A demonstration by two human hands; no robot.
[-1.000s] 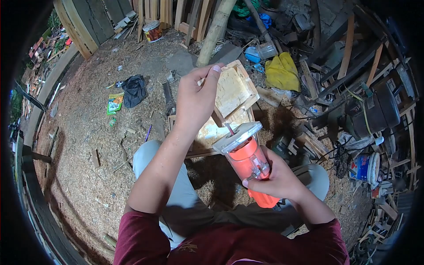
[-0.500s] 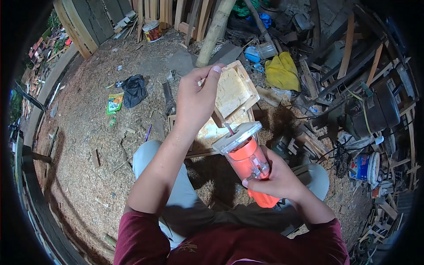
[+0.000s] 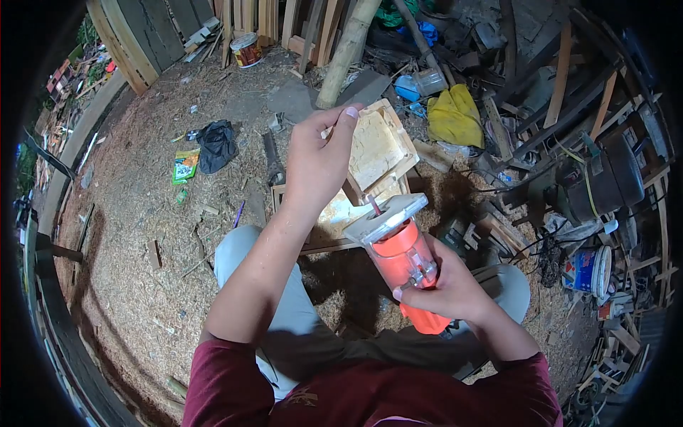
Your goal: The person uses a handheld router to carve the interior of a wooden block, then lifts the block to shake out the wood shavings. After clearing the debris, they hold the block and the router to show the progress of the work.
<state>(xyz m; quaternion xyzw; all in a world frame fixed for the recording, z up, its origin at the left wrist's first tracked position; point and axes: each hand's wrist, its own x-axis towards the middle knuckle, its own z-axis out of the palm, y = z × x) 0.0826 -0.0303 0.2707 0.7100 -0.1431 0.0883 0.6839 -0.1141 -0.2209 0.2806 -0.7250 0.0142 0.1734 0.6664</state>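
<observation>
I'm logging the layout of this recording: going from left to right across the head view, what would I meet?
Green packet, black bag, purple stick, left grip, orange power tool, yellow cloth, blue-and-white bucket.

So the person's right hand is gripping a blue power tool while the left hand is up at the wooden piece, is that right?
Not quite: the power tool is orange, not blue, as the head view shows. The right hand does grip it, and the left hand is up at the wooden piece.
</observation>
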